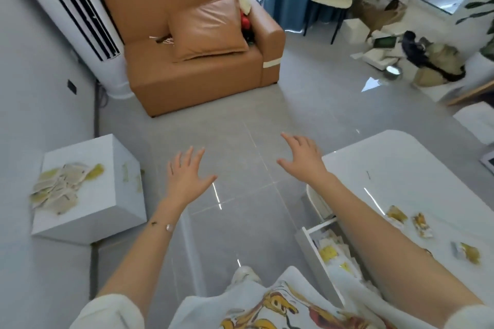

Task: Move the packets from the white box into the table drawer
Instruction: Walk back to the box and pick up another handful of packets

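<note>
A white box stands on the floor at the left, with several beige and yellow packets piled on its top. At the right is a glossy white table, its drawer pulled out and holding several packets. Three more packets lie on the tabletop. My left hand and my right hand are both held out over the floor between box and table, fingers spread, holding nothing.
A tan leather sofa with a cushion stands ahead across grey floor tiles. A tall white air conditioner is at the far left. Stools, boxes and clutter fill the far right corner.
</note>
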`<state>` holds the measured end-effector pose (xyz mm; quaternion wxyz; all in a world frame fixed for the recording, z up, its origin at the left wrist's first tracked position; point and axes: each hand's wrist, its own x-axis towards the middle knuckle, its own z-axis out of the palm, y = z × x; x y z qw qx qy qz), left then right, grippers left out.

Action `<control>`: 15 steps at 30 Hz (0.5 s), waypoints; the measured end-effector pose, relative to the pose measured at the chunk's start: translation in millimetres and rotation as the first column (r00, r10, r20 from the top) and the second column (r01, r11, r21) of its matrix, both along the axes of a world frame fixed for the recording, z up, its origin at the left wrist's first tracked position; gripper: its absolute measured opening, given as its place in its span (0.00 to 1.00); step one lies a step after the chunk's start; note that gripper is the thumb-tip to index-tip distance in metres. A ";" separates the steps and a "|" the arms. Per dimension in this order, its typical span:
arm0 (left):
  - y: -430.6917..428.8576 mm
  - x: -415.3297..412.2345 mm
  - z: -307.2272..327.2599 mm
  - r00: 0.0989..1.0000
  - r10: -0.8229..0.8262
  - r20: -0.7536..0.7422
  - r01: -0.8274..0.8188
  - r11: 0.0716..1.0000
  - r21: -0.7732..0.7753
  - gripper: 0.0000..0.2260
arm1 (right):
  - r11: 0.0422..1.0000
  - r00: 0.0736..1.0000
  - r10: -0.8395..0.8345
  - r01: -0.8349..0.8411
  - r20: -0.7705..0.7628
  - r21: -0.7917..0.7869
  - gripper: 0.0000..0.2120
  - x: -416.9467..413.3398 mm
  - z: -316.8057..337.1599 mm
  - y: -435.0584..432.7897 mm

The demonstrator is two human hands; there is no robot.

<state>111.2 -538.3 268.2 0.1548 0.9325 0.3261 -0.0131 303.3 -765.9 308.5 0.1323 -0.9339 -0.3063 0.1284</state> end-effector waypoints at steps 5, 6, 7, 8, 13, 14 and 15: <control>68.5 -15.2 -2.9 0.994 0.110 -0.022 -0.111 0.993 -0.027 0.36 | 0.994 0.994 0.110 -0.110 -0.012 0.015 0.35 7.7 -1.7 91.5; 81.0 -16.5 -2.5 0.990 0.136 -0.031 -0.137 0.990 -0.029 0.36 | 0.991 0.991 0.132 -0.132 -0.013 0.020 0.35 9.9 -1.8 108.9; 93.0 -16.6 -2.7 0.987 0.159 -0.030 -0.160 0.987 -0.028 0.36 | 0.988 0.988 0.151 -0.151 -0.014 0.026 0.35 12.8 -2.0 126.4; 102.3 -15.9 -3.6 0.984 0.176 -0.028 -0.177 0.984 -0.031 0.36 | 0.985 0.985 0.170 -0.169 -0.014 0.026 0.35 16.1 -2.2 141.4; 146.5 -14.7 -15.4 0.963 0.266 -0.046 -0.268 0.961 -0.064 0.37 | 0.954 0.954 0.300 -0.300 -0.013 0.011 0.35 39.6 -14.9 215.1; 156.7 -12.8 -18.4 0.953 0.297 -0.049 -0.300 0.952 -0.067 0.37 | 0.943 0.943 0.334 -0.334 -0.014 0.005 0.35 46.3 -18.8 232.0; 166.9 -9.9 -20.9 0.944 0.328 -0.050 -0.330 0.942 -0.064 0.37 | 0.931 0.931 0.364 -0.364 -0.016 0.002 0.35 53.4 -21.6 249.0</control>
